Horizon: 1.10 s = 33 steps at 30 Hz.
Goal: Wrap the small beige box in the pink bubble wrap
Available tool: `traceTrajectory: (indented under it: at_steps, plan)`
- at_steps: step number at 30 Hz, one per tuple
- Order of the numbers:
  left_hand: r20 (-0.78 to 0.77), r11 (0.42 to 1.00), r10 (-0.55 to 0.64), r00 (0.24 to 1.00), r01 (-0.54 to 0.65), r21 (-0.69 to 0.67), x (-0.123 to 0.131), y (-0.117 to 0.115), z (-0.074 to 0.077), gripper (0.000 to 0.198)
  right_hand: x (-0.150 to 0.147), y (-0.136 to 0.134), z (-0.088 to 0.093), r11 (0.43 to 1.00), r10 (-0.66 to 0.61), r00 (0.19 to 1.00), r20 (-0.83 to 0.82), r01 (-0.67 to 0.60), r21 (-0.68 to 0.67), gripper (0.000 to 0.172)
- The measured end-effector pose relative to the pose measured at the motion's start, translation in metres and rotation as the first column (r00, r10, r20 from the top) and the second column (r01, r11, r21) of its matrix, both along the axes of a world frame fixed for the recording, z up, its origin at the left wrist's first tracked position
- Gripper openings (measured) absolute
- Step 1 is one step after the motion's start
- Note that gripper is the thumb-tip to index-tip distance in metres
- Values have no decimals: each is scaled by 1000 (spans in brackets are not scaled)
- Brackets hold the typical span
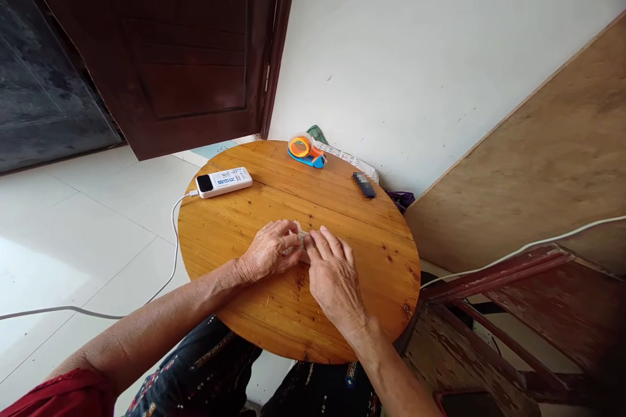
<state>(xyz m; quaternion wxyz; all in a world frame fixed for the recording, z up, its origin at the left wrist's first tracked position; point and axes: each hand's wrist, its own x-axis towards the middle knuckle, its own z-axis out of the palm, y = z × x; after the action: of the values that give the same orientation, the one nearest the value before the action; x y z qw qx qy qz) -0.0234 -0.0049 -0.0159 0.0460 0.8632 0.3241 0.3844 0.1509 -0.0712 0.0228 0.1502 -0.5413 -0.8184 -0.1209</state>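
A small pale, partly see-through piece that looks like thin plastic lies on the round wooden table between my hands. I cannot make out its exact kind, since fingers cover most of it. My left hand comes in from the left with curled fingers, closed on this piece. Over its right side rests my right hand, palm down, fingers stretched forward and fingertips at the piece's edge.
An orange and blue tape dispenser stands at the table's far edge. A white power bank with a cable lies at the left. A dark, blurred-out object is at the right. A wooden chair stands right of the table.
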Motion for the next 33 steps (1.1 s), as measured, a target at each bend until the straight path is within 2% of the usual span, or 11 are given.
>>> traceTrajectory:
  at_steps: [6, 10, 18, 22, 25, 27, 29, 30, 33]
  plan:
    - [3, 999, 1, 1000, -2, 41, -1, 3, -2, 9, 3, -2, 5, 999, -41, 998, -40, 40, -33, 45]
    - [15, 1000, -3, 1000, 2, 30, 0, 4, -1, 10, 1, -2, 9, 998, -36, 999, 10, 36, -51, 45]
    - [54, 996, -42, 998, 46, -74, -3, 5, -1, 19, -18, -13, -6, 993, -116, 986, 116, 112, 41, 48]
    - [117, 966, -133, 984, 155, -207, -8, 4, 8, 20, -12, -32, -8, 987, -107, 994, -10, 107, 124, 46]
    - [275, 929, -152, 949, 232, -288, -11, 5, 14, 22, 2, -47, -18, 978, -111, 977, -181, 139, 153, 38]
    - [405, 914, -85, 910, 233, -333, -12, 8, 16, 23, 13, -53, -31, 980, -117, 946, -301, 160, 119, 32]
    - [511, 885, 76, 856, 178, -430, -13, 14, 15, 20, 23, -56, -45, 982, -137, 891, -432, 181, 61, 27]
    - [550, 844, 189, 814, 152, -515, -13, 17, 14, 19, 27, -56, -50, 981, -149, 856, -494, 190, 33, 26]
    - [566, 642, 469, 677, 179, -746, -13, 26, 10, 20, 33, -56, -57, 978, -185, 760, -623, 202, -45, 25]
